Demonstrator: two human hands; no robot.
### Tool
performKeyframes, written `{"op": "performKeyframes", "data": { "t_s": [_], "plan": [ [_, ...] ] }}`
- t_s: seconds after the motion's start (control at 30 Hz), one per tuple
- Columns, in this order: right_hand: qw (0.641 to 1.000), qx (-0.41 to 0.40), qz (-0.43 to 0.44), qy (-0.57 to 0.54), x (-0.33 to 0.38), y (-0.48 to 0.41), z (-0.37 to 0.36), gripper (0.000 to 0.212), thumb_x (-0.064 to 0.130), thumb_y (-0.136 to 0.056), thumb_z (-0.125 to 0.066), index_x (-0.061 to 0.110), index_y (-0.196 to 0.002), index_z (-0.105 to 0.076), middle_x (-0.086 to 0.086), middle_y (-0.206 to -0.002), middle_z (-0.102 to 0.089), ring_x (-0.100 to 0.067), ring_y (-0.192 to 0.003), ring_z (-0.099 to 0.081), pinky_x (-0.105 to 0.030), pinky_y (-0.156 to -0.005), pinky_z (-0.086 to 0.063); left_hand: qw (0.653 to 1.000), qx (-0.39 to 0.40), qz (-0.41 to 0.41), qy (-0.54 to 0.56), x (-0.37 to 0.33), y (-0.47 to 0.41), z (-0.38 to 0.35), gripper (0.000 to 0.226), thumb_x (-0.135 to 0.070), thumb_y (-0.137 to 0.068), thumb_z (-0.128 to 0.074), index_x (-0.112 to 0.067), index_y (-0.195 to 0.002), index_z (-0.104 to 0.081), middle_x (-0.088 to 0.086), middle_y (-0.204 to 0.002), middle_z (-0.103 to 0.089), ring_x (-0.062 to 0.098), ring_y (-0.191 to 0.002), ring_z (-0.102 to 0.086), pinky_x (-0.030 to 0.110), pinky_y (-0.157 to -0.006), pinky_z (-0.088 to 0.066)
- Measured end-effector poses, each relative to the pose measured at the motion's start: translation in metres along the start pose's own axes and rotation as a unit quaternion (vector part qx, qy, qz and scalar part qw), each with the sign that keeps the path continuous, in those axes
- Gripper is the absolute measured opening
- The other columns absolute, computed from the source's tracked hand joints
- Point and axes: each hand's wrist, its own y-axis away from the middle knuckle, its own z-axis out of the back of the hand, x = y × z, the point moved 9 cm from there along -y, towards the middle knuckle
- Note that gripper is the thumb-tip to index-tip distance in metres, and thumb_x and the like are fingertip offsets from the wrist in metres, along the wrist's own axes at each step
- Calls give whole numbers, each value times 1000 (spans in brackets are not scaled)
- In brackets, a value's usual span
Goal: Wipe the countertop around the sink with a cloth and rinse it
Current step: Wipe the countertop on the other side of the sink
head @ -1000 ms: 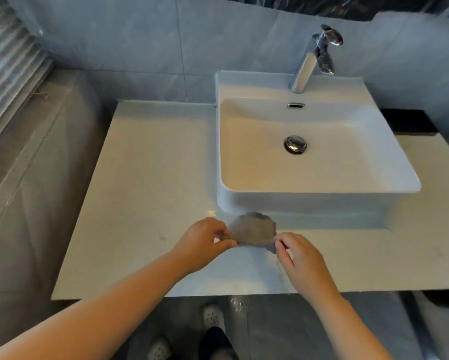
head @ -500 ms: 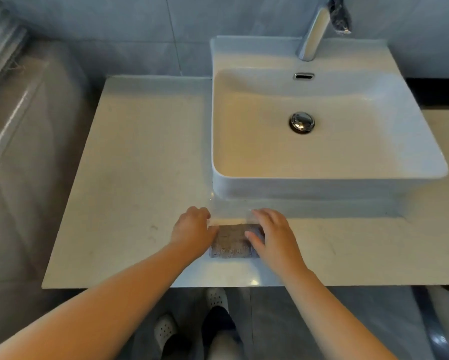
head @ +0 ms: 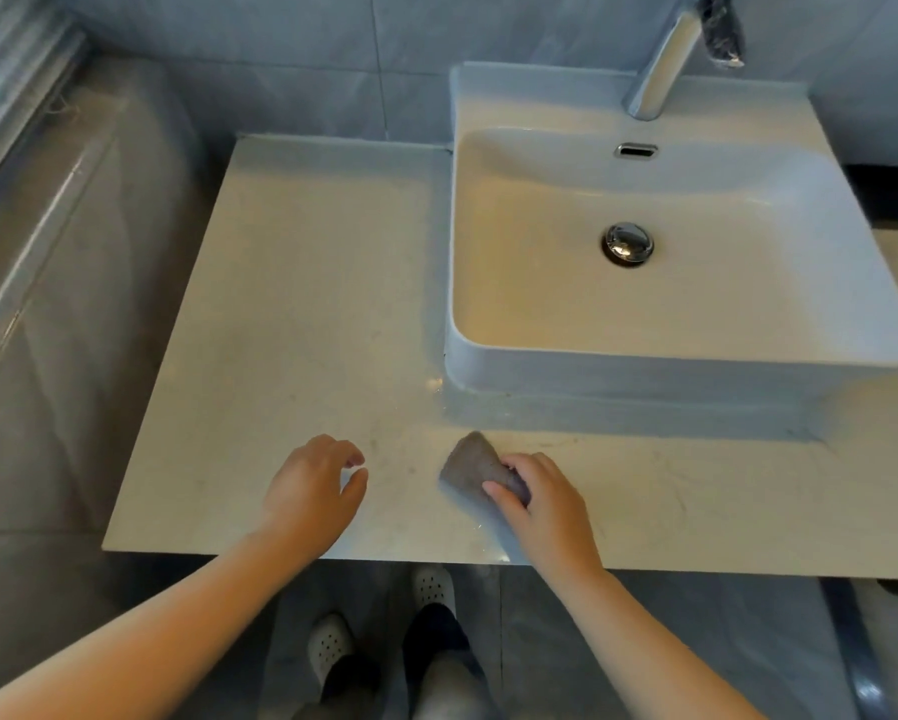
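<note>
A small grey folded cloth [head: 468,464] lies on the pale countertop [head: 301,314], just in front of the white basin's near left corner. My right hand [head: 543,501] holds the cloth, fingers pressed over its right half. My left hand [head: 315,488] hovers over the counter a short way left of the cloth, fingers curled apart and holding nothing. The white rectangular sink [head: 488,366] stands on the counter to the right, with a chrome drain plug [head: 627,242] in its bowl and a chrome faucet [head: 665,65] at its back.
Grey tiled wall runs behind the counter, and a grey ledge [head: 46,210] stands to the left. The counter's front edge is close to my wrists. Below it are my feet in white perforated shoes [head: 432,587] on a grey tiled floor.
My left hand has let go of the cloth and moved left. My right hand now holds the folded cloth alone, shifted slightly right. The view has tilted down a little.
</note>
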Motion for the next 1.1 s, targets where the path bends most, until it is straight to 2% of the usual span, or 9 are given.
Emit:
{"op": "performKeyframes", "data": {
  "t_s": [0.1, 0.17, 0.27, 0.33, 0.4, 0.57, 0.77, 0.93, 1.1],
  "plan": [
    [988, -135, -59, -36, -18, -5, 47, 21, 36, -89, -61, 21, -104, -61, 8, -95, -58, -5, -83, -55, -16, -67, -42, 1000, -8, -7, -7, 4, 1, 2, 22, -29, -92, -55, -19, -108, -65, -3, -104, -62, 12, -90, -56, 21, -77, -44],
    [974, -199, -106, 19, -36, -13, 69, 28, 33, -90, -61, 13, -110, -61, -2, -106, -57, -19, -97, -55, -22, -77, -44, 1000, -12, -11, -10, 5, 3, 3, 21, -28, -91, -55, -18, -107, -65, -3, -104, -62, 12, -92, -56, 22, -78, -44],
    [970, -154, -112, 148, -43, -31, 58, 58, 35, -88, -63, 10, -136, -44, -13, -140, -43, -29, -129, -40, -39, -101, -41, 1000, -9, -5, -6, 12, 9, 4, 21, -29, -91, -55, -20, -107, -65, -4, -105, -61, 11, -94, -55, 22, -81, -44],
    [966, -116, -63, 224, -38, -34, 39, 65, 35, -88, -62, 11, -143, -37, -12, -144, -41, -30, -130, -42, -45, -101, -43, 1000, -6, -5, -1, 19, 14, 5, 20, -29, -91, -55, -20, -106, -65, -5, -104, -60, 11, -93, -54, 21, -81, -42],
    [961, -117, -33, 247, -39, -31, 31, 60, 35, -89, -58, 10, -141, -42, -12, -141, -47, -31, -123, -49, -47, -96, -45, 1000, 0, -5, 5, 27, 19, 7, 20, -29, -92, -55, -20, -107, -64, -6, -104, -59, 10, -93, -54, 21, -80, -42],
    [958, -168, -48, 228, -35, -19, 21, 53, 38, -94, -45, 8, -138, -48, -12, -139, -49, -32, -120, -45, -48, -100, -41, 1000, 3, 10, 11, 49, 29, 17, 20, -28, -92, -54, -20, -109, -63, -8, -104, -57, 7, -93, -54, 20, -79, -40],
    [966, -156, -74, 190, 2, 4, -31, 53, 33, -96, -30, 5, -138, -45, -14, -143, -44, -32, -123, -43, -47, -103, -37, 1000, -1, 0, -9, 74, 45, 24, 22, -22, -91, -58, -14, -110, -64, -1, -107, -60, 13, -96, -56, 21, -83, -39],
    [968, -143, -70, 194, 31, 32, -64, 52, 34, -96, -32, 6, -139, -45, -13, -142, -44, -30, -122, -42, -47, -101, -39, 998, 0, -33, -47, 90, 59, 27, 34, -18, -86, -64, -8, -119, -61, 4, -116, -58, 23, -106, -55, 30, -90, -43],
    [977, -115, -1, 177, 69, 63, -104, 42, 28, -94, -52, 9, -132, -55, -9, -131, -53, -25, -114, -50, -39, -94, -46, 994, 32, -41, -91, 111, 70, 29, 58, -29, -89, -60, -11, -140, -42, 8, -146, -39, 25, -135, -34, 35, -109, -28]
  ]
}}
